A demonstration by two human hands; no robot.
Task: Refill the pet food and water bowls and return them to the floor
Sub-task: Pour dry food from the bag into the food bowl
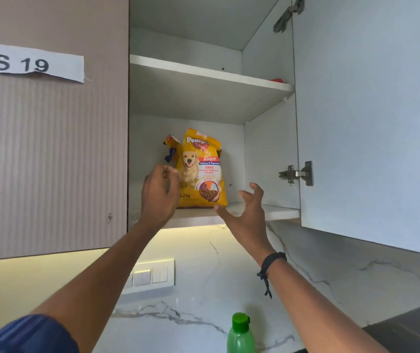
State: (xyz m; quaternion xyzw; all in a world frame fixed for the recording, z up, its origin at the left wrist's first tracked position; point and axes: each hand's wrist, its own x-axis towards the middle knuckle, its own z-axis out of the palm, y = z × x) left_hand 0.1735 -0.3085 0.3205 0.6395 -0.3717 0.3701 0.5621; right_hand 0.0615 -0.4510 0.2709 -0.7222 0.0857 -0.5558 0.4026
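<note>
My left hand [161, 194] is up against the left side of the yellow plastic dog food bag [201, 174], fingers curled. Gripping or only beside it, I can't tell. My right hand [247, 212] is spread open just right of the bag. The bag stands upright near the front edge of the white cabinet's lower shelf [275, 212].
</note>
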